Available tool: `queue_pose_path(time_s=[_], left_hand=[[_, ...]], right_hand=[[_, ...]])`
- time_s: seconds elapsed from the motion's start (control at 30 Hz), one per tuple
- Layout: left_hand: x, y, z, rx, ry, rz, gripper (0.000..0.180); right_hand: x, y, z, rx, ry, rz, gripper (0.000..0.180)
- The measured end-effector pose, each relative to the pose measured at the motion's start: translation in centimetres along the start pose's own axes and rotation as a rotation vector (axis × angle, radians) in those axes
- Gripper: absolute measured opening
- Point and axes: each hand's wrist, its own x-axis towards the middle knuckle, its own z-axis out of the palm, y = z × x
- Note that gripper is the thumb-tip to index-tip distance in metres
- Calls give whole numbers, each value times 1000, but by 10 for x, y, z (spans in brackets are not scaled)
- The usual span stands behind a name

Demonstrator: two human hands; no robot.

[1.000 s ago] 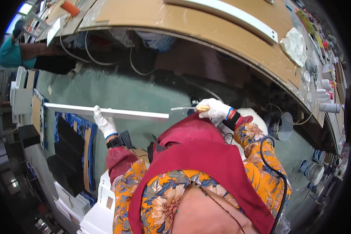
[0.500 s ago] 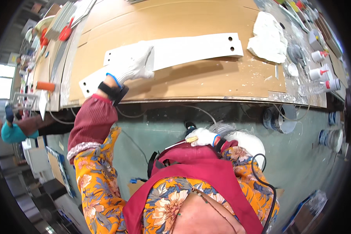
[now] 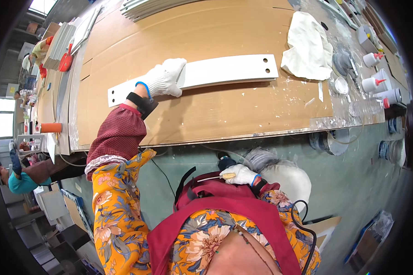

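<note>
The left hand [image 3: 165,79] is clasping a white board [image 3: 229,71] at the bench [image 3: 234,107], grip spanning its width; the right hand [image 3: 242,175] is holding a slim tool [image 3: 228,176], grip closed.

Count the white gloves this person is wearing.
2: one on the left hand, which is on the white board; one on the right hand, which holds a slim tool with a yellowish handle.

The desk [image 3: 323,123] is covered with cardboard [image 3: 234,105] — white strips [image 3: 229,71] are laid back from its near edge, white cloth [image 3: 307,50] toward its right.
</note>
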Motion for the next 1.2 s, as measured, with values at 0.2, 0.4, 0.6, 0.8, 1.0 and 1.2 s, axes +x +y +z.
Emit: queue_pose_path(time_s=[0.2,0.4,0.6,0.8,1.0,1.2], left_hand=[[-2,-18,10,135,16,8,50],[-7,-18,21,80,176,17,55],[-75,-1,68,-118,787,92,62],[-228,48,153,-165,802,-114,59],[-497,142,324,-480,430,-1313,54],[-718,375,523,-735,549,-2345,85]], right_hand=[[8,2,-4,105,12,-84,36],[13,9,5,55,-45,-95,32],[37,-12,-5,84,-269,-137,36],[70,-21,6,-29,-444,-71,37],[120,-42,54,-382,-748,-199,39],[146,-82,159,-625,-993,-154,37]])
